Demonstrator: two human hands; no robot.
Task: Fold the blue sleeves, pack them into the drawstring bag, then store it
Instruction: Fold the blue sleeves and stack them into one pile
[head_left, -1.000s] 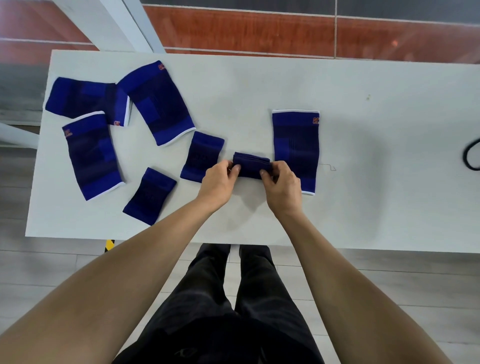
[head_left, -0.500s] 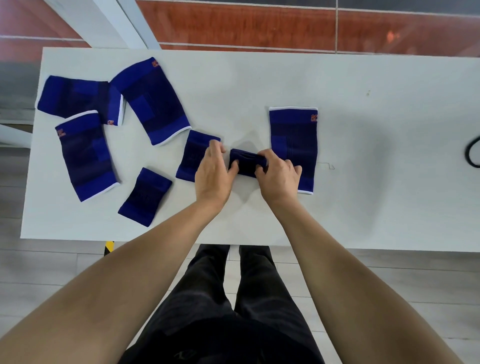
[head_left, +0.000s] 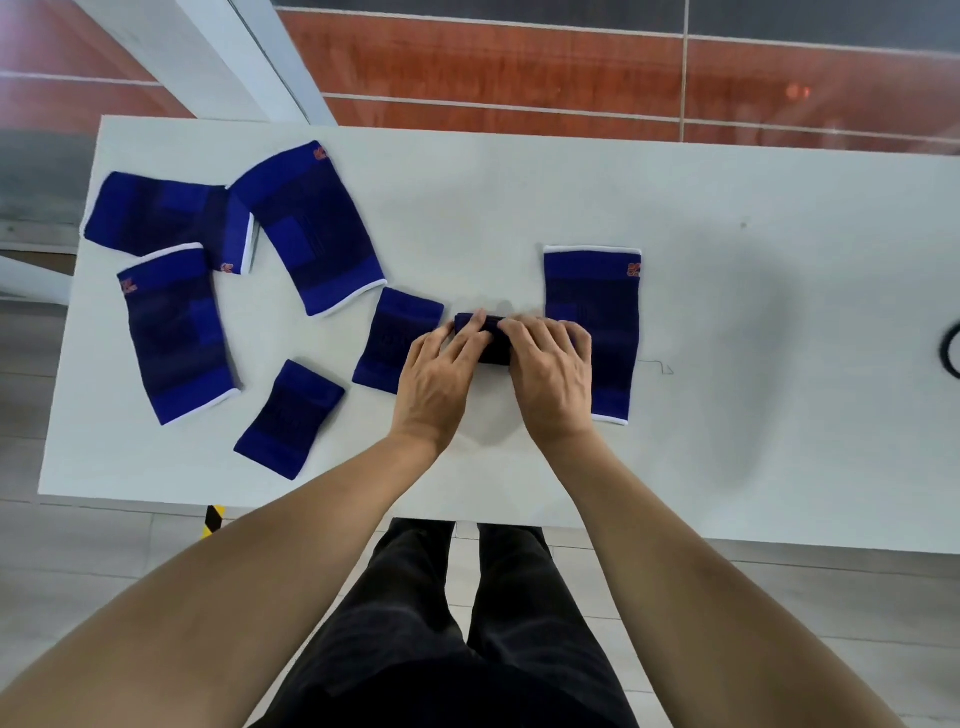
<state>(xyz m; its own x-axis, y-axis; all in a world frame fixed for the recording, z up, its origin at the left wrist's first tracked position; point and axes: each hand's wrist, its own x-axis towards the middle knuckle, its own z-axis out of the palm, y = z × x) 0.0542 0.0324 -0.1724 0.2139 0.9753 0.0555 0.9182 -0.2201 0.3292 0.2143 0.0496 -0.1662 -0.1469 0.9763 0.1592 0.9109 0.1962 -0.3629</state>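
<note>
Left hand (head_left: 441, 376) and right hand (head_left: 551, 382), fingers nearly straight, press flat on a folded blue sleeve (head_left: 496, 352) mid-counter (head_left: 753, 322). A small flat sleeve (head_left: 397, 332) lies just left of it and a long sleeve (head_left: 592, 296) just right, with four more sleeves (head_left: 176, 338) farther left.

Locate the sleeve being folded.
Head view: the folded sleeve lies on the table under the left hand and right hand, between a small sleeve (left) and a long sleeve (right).
</note>
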